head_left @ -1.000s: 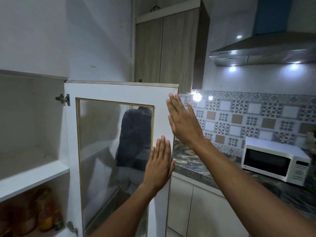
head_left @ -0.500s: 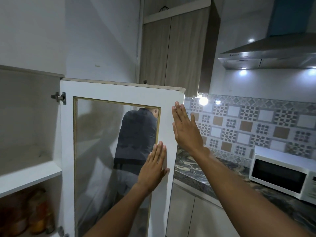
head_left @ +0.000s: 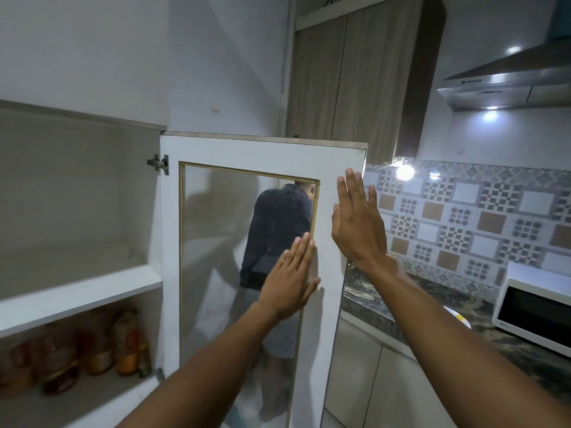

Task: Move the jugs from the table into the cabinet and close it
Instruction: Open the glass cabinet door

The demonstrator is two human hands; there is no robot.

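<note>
Head view: the closing step seems in hand. The left hand (head_left: 290,282) lies flat, fingers straight, on the half-open cabinet door (head_left: 253,149). The right hand (head_left: 358,223), also flat and holding nothing, is at the door's free edge. Next, I judge, comes a steady push toward the cabinet (head_left: 77,186). Blurred orange vessels, perhaps the jugs (head_left: 92,350), sit on its lower shelf (head_left: 92,400).

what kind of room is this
Most likely a home kitchen: a range hood on the wall, a white microwave on a marbled countertop, and a patterned tile backsplash.
</note>
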